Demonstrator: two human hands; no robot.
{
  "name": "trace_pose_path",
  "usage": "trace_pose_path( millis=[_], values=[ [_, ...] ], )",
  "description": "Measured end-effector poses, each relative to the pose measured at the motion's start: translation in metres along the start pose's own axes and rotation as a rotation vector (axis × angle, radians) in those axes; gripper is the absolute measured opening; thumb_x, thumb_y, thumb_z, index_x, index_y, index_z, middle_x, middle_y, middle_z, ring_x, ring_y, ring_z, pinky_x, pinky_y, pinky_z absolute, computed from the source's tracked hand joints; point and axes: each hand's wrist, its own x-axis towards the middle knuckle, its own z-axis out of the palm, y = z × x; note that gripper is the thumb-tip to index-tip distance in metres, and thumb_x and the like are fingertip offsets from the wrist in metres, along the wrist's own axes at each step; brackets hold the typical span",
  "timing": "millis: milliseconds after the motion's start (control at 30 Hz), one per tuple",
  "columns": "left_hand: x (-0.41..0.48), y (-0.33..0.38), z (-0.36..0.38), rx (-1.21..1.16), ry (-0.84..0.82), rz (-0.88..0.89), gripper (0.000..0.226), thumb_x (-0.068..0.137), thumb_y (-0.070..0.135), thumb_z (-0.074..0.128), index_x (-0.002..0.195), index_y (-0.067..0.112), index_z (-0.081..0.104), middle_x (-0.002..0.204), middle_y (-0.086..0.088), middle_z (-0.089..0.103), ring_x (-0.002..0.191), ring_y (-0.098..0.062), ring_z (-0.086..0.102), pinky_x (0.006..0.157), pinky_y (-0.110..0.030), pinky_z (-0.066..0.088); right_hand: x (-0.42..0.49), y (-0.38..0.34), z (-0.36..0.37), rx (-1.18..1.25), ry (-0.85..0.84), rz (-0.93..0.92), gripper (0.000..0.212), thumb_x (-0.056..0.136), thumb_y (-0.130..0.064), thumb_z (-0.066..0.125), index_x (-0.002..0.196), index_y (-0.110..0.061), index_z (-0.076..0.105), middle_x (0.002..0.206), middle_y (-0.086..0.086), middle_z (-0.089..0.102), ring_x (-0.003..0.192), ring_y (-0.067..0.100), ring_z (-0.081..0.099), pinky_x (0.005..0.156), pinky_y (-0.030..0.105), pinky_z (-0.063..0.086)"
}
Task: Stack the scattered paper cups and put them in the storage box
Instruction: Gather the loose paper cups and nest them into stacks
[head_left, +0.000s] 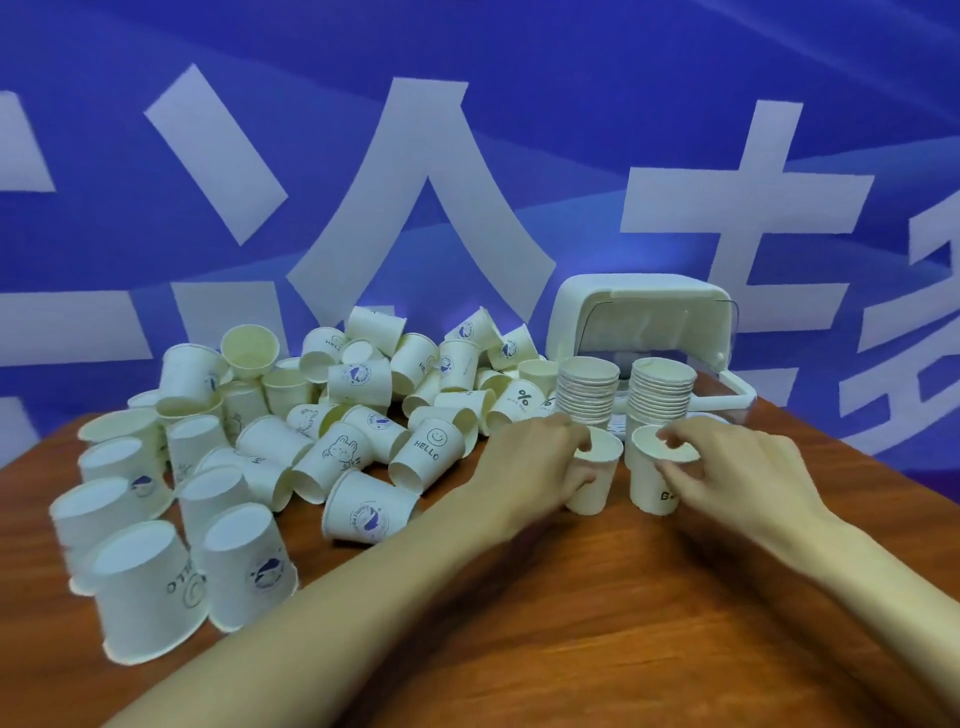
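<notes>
Several white paper cups (337, 395) lie scattered in a heap across the left and middle of the wooden table (597, 623), some upside down, some on their sides. My left hand (540, 462) grips an upright cup (597, 480) at its rim. Just right of it, my right hand (737, 467) pinches the rim of another upright cup (649, 483). Behind them stand two tall stacks of cups, one on the left (587, 395) and one on the right (661, 395). The white storage box (582, 312) stands open behind the stacks, lid raised.
A blue banner with large white characters (426, 208) closes off the back of the table. Upside-down cups (140, 587) crowd the near left edge. Bare wood shows in front of my forearms.
</notes>
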Motion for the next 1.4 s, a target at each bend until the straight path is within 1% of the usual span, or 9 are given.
trace_pose_path(
  millis=[300,500,633,833,967,1067,1133,1233,1400],
  values=[
    [-0.078,-0.07,-0.106,0.259,-0.099,-0.265,0.032,0.091,0.055,0.049,0.11,0.033,0.063,0.106,0.011,0.064,0.102,-0.015,0.06,0.073,-0.034,0.047,0.011,-0.115,-0.016,0.266,0.0,-0.425,0.027,0.09,-0.04,0.059,0.115,-0.035,0.065,0.113,-0.016,0.065,0.087,0.013,0.067,0.063,0.036,0.053],
    [-0.149,-0.112,-0.164,0.398,-0.556,-0.287,0.065,0.074,0.076,0.055,0.127,0.038,0.053,0.116,0.013,0.056,0.107,-0.01,0.044,0.076,-0.034,0.047,0.045,-0.208,0.007,0.287,-0.095,-0.674,0.045,0.089,-0.042,0.052,0.132,-0.032,0.055,0.137,-0.018,0.052,0.118,0.008,0.057,0.071,0.034,0.051],
    [-0.169,-0.119,-0.168,0.535,-0.712,-0.207,0.067,0.069,0.059,0.073,0.125,0.031,0.051,0.111,0.008,0.055,0.092,-0.012,0.029,0.069,-0.035,0.044,0.071,-0.254,0.02,0.252,-0.244,-0.738,0.064,0.091,-0.042,0.051,0.151,-0.031,0.032,0.157,-0.014,0.031,0.126,0.018,0.052,0.087,0.038,0.05],
    [-0.164,-0.121,-0.159,0.404,-0.479,-0.304,0.051,0.075,0.044,0.072,0.113,0.023,0.045,0.102,0.003,0.049,0.096,-0.02,0.05,0.064,-0.036,0.043,0.087,-0.271,0.028,0.212,-0.439,-0.73,0.064,0.089,-0.038,0.055,0.15,-0.034,0.036,0.143,-0.007,0.048,0.125,0.023,0.053,0.096,0.037,0.045],
    [-0.163,-0.116,-0.15,0.105,-0.347,-0.425,0.056,0.073,0.062,0.066,0.104,0.025,0.037,0.101,0.004,0.056,0.087,-0.021,0.058,0.066,-0.036,0.043,0.085,-0.259,0.022,0.287,-0.372,-0.723,0.033,0.087,-0.033,0.054,0.12,-0.035,0.058,0.111,-0.006,0.054,0.103,0.022,0.058,0.079,0.037,0.049],
    [-0.166,-0.109,-0.13,-0.046,-0.364,-0.532,0.065,0.073,0.062,0.068,0.116,0.029,0.032,0.102,0.003,0.062,0.091,-0.021,0.061,0.075,-0.036,0.049,0.083,-0.241,0.019,0.328,-0.278,-0.65,0.023,0.084,-0.034,0.053,0.106,-0.034,0.062,0.1,-0.009,0.064,0.093,0.015,0.059,0.061,0.027,0.037],
    [-0.169,-0.105,-0.115,0.046,-0.41,-0.491,0.08,0.071,0.07,0.061,0.131,0.029,0.027,0.109,0.0,0.063,0.098,-0.025,0.062,0.082,-0.041,0.051,0.078,-0.23,0.017,0.342,-0.275,-0.593,0.022,0.084,-0.043,0.056,0.104,-0.036,0.063,0.096,-0.013,0.065,0.088,0.008,0.056,0.057,0.019,0.029],
    [-0.168,-0.099,-0.098,0.199,-0.399,-0.382,0.095,0.069,0.083,0.047,0.143,0.03,0.022,0.121,-0.006,0.06,0.109,-0.03,0.057,0.087,-0.042,0.048,0.071,-0.221,0.017,0.4,-0.285,-0.543,0.022,0.086,-0.052,0.058,0.098,-0.035,0.066,0.093,-0.012,0.067,0.09,0.005,0.06,0.066,0.023,0.042],
    [-0.155,-0.096,-0.086,0.124,-0.409,-0.181,0.075,0.084,0.064,0.049,0.146,0.038,0.017,0.12,0.002,0.057,0.107,-0.023,0.057,0.079,-0.038,0.046,0.06,-0.214,0.009,0.469,-0.344,-0.498,0.017,0.087,-0.046,0.059,0.087,-0.032,0.069,0.09,-0.01,0.066,0.083,0.006,0.06,0.07,0.027,0.05]
  ],
)
